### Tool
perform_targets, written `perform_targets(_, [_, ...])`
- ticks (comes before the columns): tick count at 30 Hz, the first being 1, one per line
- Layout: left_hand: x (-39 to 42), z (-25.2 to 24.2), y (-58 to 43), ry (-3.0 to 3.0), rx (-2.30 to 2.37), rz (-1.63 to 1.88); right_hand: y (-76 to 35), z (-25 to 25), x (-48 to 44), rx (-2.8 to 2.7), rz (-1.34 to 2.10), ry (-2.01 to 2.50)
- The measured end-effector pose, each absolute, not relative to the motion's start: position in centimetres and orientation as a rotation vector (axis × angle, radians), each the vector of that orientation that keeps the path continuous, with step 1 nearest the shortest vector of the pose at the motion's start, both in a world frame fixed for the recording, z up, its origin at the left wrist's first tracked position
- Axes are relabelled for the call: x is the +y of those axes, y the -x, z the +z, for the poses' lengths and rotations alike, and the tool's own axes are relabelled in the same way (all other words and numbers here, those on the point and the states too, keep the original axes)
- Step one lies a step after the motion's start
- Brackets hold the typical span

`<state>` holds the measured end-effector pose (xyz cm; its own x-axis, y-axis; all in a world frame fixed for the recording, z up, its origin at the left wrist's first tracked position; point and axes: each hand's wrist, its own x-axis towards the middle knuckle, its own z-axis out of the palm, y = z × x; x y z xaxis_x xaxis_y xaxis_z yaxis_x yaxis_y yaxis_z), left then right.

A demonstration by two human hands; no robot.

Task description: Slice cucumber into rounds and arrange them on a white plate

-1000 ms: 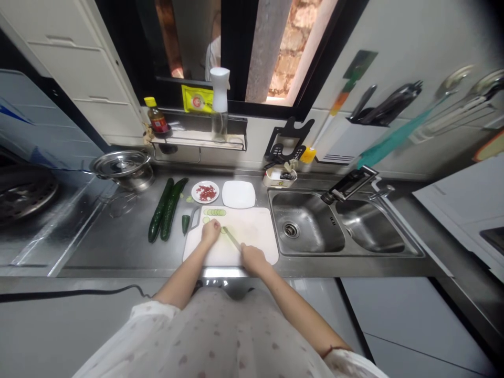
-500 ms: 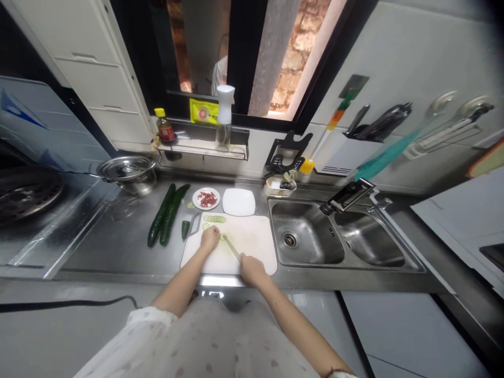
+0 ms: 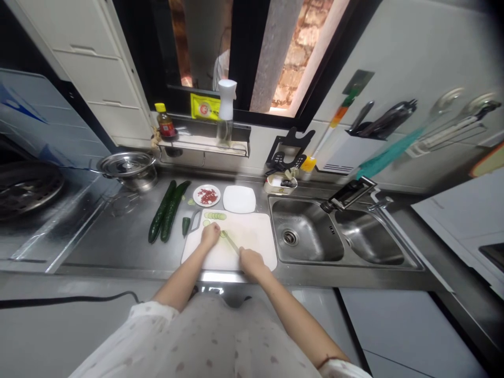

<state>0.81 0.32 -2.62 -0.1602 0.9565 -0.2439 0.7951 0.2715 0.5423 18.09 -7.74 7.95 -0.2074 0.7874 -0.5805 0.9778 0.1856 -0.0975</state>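
Note:
My right hand (image 3: 252, 262) grips the handle of a knife (image 3: 232, 243) over the white cutting board (image 3: 252, 231). At the knife's tip lies a pale green cucumber slice (image 3: 223, 234). Just left of it, my left hand (image 3: 211, 234) is closed with curled fingers; whatever is in them is hidden. A row of overlapping cucumber slices (image 3: 216, 216) lies near the board's far left, with a single slice (image 3: 206, 223) below it. Beside the board's left edge sits a short dark green cucumber end (image 3: 186, 226).
Two whole cucumbers (image 3: 168, 212) lie left. Behind the board stand a plate of chopped red pieces (image 3: 207, 201) and a white square plate (image 3: 239, 199). A double sink (image 3: 307, 252) with a tap (image 3: 348, 195) is right; a lidded steel pot (image 3: 132, 170) stands back left.
The view has shifted slightly. Both hands stay at nearly the same spot on the board, the knife still by the slice; the row of slices looks unchanged.

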Motion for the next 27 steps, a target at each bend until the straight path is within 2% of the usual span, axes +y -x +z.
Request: perform_targets(27, [0.3,-1.9,-0.9,-1.547,2.008,0.374,-18.3,8.6,-6.6,2.13,-0.533,-1.563])
